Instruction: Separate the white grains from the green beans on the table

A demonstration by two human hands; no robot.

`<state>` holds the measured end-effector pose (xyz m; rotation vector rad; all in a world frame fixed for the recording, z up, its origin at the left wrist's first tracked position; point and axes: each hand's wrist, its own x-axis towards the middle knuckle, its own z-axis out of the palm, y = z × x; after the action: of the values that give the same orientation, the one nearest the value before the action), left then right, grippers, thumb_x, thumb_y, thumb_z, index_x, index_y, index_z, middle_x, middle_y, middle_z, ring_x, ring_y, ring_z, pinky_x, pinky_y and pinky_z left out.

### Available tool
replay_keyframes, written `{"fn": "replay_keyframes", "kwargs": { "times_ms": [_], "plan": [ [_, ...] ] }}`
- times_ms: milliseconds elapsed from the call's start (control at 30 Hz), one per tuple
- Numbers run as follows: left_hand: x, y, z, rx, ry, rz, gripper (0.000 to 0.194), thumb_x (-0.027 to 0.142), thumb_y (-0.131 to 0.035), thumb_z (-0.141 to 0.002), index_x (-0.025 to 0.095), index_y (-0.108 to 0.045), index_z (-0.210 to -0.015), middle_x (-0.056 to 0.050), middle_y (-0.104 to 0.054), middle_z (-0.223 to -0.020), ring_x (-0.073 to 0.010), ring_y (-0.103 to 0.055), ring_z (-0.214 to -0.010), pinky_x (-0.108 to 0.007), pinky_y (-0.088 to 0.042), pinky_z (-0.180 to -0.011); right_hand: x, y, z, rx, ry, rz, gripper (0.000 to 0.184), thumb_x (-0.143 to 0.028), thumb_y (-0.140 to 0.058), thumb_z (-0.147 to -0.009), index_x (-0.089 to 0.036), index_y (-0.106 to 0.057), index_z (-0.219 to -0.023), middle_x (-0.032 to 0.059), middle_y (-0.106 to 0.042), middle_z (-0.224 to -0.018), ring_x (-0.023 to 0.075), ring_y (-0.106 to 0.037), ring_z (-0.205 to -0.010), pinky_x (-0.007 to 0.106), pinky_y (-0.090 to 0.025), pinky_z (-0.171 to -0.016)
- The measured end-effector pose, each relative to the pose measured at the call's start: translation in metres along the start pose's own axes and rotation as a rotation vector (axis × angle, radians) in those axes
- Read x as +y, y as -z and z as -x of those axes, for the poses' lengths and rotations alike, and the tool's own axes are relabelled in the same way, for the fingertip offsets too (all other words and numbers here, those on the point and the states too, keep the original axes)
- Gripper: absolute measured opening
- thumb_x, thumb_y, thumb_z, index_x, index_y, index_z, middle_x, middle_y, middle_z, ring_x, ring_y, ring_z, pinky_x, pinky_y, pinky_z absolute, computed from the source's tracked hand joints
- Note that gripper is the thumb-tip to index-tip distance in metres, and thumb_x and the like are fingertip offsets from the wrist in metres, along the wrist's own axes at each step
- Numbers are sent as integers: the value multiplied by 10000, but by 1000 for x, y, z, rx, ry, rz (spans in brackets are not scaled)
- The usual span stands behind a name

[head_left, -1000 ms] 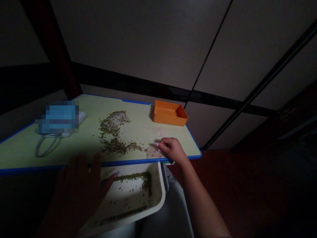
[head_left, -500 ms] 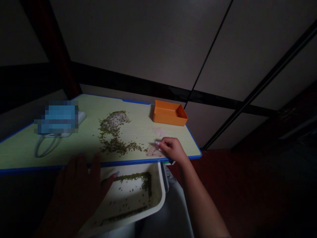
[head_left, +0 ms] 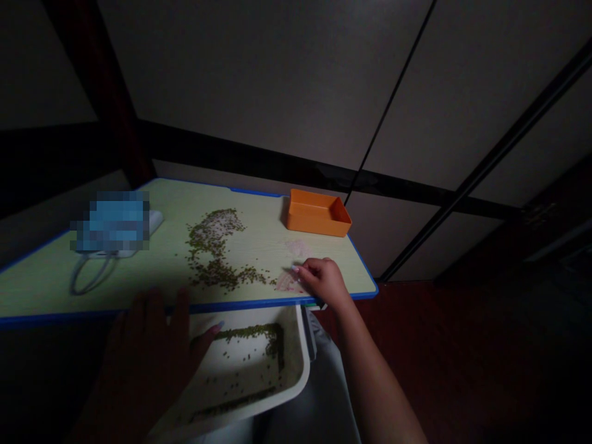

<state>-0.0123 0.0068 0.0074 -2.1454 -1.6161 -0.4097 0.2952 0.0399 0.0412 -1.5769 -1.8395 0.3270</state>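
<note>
Small green beans (head_left: 217, 265), which look like mung beans, lie scattered over the middle of the pale table (head_left: 263, 216), some mixed with whitish bits. My right hand (head_left: 324, 280) rests by the table's front edge, fingers curled and thumb pressed to the forefinger. What it pinches, if anything, is too small to make out. Beneath that hand is a pinkish printed patch (head_left: 287, 282). My left hand (head_left: 150, 351) is dark, its fingers spread at the front edge, above a white tub (head_left: 303, 370). More green beans line the tub's bottom and sides.
An orange open box (head_left: 317, 221) stands at the table's back right corner. On the left is a blurred-out blue object (head_left: 118, 219) on a white base with a looped cable (head_left: 87, 287). Cabinet doors (head_left: 259, 80) rise behind the table, whose rim is blue.
The view has shifted very slightly. Both hands hold nearly the same places and poses, and the beans look unchanged.
</note>
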Motion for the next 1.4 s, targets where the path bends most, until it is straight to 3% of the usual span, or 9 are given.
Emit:
{"fn": "replay_keyframes", "kwargs": {
  "times_ms": [433,733,867,1100,1400],
  "plan": [
    [4,3,-1,-39,11,-7,820,607,-253,-870,-17,-545,-1314,-345,-596,-1220,-513,-566,-1205,-604,-494,-939,-5,-2,-3,-3,37,165,349,-425,-623,-945,-210,-688,-678,5,-625,-566,135,-467,-557,272,-318,-673],
    [2,-5,1,-15,17,-89,828,632,-270,-868,-5,-504,-1343,-344,-559,-1288,-471,-556,-1225,-551,-490,-954,-9,-1,-4,-31,28,209,336,-415,-615,-957,-205,-704,-711,26,-669,-614,152,-530,-598,262,-302,-623],
    [2,-5,1,-40,11,-82,820,639,-274,-864,11,-523,-1328,-306,-603,-1214,-452,-573,-1195,-561,-492,-960,-14,-1,-5,-42,18,289,323,-401,-593,-973,-198,-730,-761,33,-707,-665,154,-559,-629,255,-320,-649],
    [1,-4,1,4,-19,-110,835,634,-270,-869,-17,-522,-1327,-330,-587,-1220,-477,-570,-1177,-560,-495,-936,-18,-2,-9,-87,55,326,324,-401,-578,-986,-199,-742,-793,31,-734,-710,151,-597,-668,252,-317,-654],
    [0,-8,2,-14,-4,-120,809,636,-260,-867,19,-536,-1311,-282,-616,-1190,-449,-572,-1185,-547,-495,-951,-17,0,-3,23,-27,393,344,-385,-572,-984,-194,-714,-736,24,-716,-665,139,-575,-640,255,-328,-718]
  ]
}}
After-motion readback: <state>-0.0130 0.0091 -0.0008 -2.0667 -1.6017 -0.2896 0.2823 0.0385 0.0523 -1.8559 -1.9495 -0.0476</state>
